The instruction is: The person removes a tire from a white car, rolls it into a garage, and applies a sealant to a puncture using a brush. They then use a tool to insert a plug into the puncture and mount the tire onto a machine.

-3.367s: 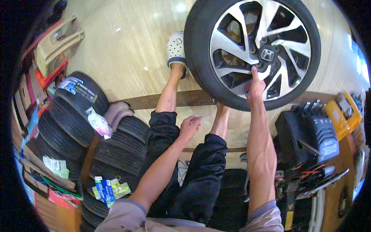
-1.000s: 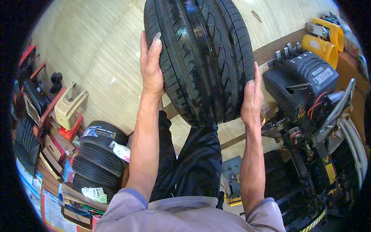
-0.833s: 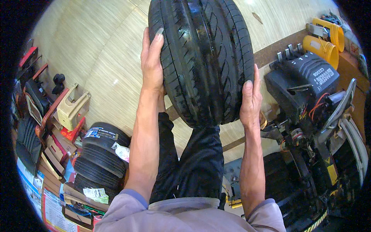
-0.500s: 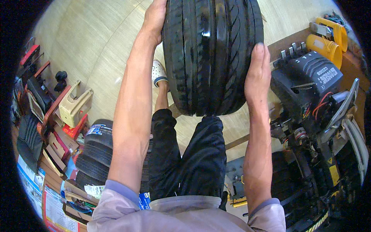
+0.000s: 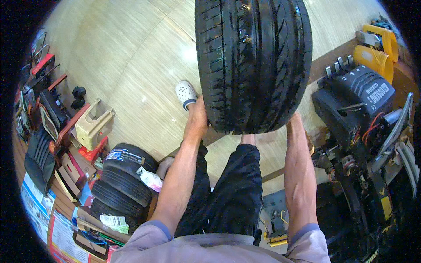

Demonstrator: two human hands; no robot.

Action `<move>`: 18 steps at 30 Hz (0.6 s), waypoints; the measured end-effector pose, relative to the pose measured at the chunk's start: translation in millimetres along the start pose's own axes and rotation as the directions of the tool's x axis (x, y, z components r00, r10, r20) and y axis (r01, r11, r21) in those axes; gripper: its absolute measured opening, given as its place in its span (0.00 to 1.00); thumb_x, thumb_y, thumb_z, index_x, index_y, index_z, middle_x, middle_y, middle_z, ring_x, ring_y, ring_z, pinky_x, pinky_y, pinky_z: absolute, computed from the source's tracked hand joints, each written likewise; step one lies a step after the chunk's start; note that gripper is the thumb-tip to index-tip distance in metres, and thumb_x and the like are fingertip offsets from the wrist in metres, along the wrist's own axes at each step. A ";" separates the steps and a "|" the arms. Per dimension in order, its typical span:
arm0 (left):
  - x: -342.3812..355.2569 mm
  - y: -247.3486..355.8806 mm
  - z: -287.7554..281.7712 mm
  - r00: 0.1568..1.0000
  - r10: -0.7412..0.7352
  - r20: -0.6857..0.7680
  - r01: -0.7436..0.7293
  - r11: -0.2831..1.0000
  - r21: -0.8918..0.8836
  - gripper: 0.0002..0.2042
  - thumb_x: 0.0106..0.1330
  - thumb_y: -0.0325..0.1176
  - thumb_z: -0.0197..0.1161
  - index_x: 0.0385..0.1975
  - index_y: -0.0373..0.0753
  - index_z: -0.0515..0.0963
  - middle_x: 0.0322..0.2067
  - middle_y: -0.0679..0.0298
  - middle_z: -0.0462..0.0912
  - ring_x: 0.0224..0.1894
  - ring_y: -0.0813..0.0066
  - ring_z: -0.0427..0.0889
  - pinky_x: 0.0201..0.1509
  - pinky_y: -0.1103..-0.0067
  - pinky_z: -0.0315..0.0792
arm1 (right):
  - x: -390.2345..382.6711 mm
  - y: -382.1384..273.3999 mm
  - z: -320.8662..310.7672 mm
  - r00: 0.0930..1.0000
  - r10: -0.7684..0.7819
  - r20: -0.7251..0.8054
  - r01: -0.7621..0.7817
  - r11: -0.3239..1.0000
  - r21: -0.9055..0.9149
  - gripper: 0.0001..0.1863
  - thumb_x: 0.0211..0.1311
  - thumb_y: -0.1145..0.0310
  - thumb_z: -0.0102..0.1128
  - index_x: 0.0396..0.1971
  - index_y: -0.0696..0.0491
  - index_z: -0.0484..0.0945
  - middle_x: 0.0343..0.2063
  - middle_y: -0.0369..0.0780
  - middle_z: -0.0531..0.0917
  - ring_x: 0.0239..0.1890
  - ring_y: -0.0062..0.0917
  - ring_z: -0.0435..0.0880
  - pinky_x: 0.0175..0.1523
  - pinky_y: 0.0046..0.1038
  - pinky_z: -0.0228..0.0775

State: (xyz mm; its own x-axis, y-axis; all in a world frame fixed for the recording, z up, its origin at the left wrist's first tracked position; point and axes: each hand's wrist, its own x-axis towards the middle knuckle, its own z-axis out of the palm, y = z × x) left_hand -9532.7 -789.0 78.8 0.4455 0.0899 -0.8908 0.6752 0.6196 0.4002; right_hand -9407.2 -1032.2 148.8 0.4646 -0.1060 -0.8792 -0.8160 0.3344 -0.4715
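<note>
A wide black tyre stands upright in front of my legs, its tread facing me and its top cut off by the picture's edge. Low on its left side, my left hand presses against the sidewall, with the fingers out of sight behind the rubber. My right hand grips the lower right side, and most of it is hidden by the tyre. Both arms reach forward and down.
To the left lie several stacked tyres, a beige plastic stool and a dark chair back. On the right stands a black machine with cables and a metal arm, and yellow containers behind it. A white clog is on my foot.
Both hands have slid from higher up the tyre's sides down to its lower part. The tyre sits slightly further right in the picture, and more of the stacked tyres shows.
</note>
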 end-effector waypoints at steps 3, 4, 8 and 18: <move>-1.3 -8.1 -1.6 0.987 0.093 0.130 -0.086 0.994 -0.064 0.21 0.78 0.46 0.55 0.60 0.37 0.78 0.48 0.64 0.87 0.48 0.67 0.85 0.53 0.71 0.79 | 17.0 27.9 -9.0 1.000 -0.001 0.013 0.001 1.000 -0.027 0.41 0.79 0.37 0.42 0.71 0.60 0.68 0.65 0.47 0.77 0.64 0.36 0.79 0.70 0.38 0.70; 1.3 -5.6 -4.3 0.988 0.102 0.115 -0.108 0.993 0.047 0.21 0.78 0.45 0.55 0.57 0.34 0.80 0.46 0.63 0.87 0.46 0.68 0.83 0.51 0.72 0.78 | 23.8 31.7 -10.7 1.000 -0.014 0.019 0.015 0.999 -0.040 0.40 0.79 0.37 0.42 0.71 0.60 0.69 0.65 0.46 0.77 0.64 0.36 0.79 0.70 0.38 0.70; -2.4 -6.4 -8.4 0.992 0.109 0.061 -0.121 0.963 0.242 0.19 0.77 0.41 0.55 0.48 0.28 0.82 0.42 0.60 0.86 0.41 0.73 0.79 0.43 0.74 0.75 | 29.6 46.6 -13.4 0.999 -0.048 0.016 0.049 0.996 -0.077 0.39 0.79 0.38 0.43 0.70 0.60 0.69 0.65 0.46 0.78 0.63 0.35 0.79 0.69 0.37 0.70; -4.2 -27.5 -11.5 0.970 0.182 0.158 -0.180 0.983 -0.026 0.23 0.81 0.43 0.53 0.65 0.33 0.73 0.52 0.60 0.84 0.47 0.69 0.85 0.50 0.72 0.82 | 26.8 60.7 -21.5 0.988 -0.151 0.007 0.151 0.984 -0.095 0.37 0.79 0.42 0.44 0.69 0.60 0.71 0.63 0.45 0.79 0.61 0.34 0.80 0.68 0.36 0.71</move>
State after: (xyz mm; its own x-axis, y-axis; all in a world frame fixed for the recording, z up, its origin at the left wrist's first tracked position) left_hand -9559.9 -797.4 69.0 0.6483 0.0766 -0.7575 0.5681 0.6137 0.5483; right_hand -9451.7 -1034.8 95.1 0.5849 -0.1490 -0.7973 -0.7652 0.2245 -0.6033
